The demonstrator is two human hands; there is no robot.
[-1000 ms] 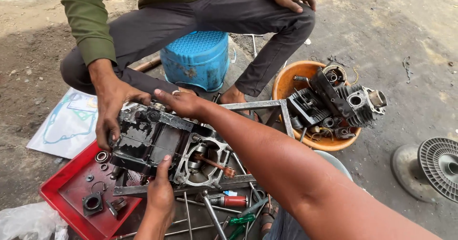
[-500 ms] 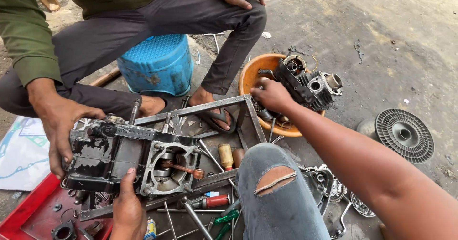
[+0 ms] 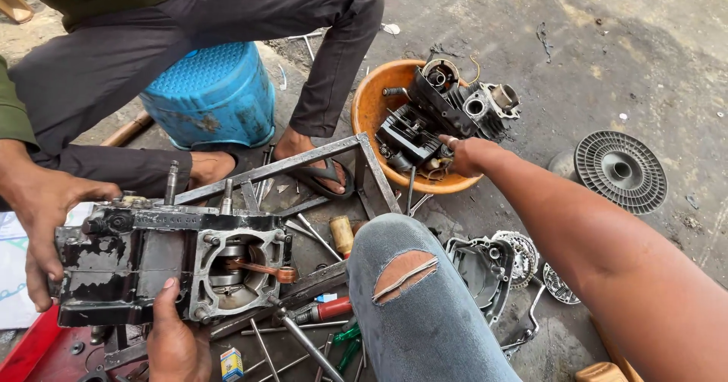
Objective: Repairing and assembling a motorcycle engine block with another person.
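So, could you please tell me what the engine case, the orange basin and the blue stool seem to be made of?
Engine case: apparently cast metal, black paint flaking to bare grey, with a dull silver bore.
Orange basin: probably plastic, with an even matte colour and a thin, smudged rim.
Blue stool: likely moulded plastic, with a gridded top and scuffed, dirty sides.

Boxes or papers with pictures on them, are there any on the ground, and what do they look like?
Small box: bottom edge, beside the left hand; little upright carton, yellow and blue.
Printed sheet: far left on the ground, under the engine crankcase; flat, white with pale blue drawing.
No signs or screens.
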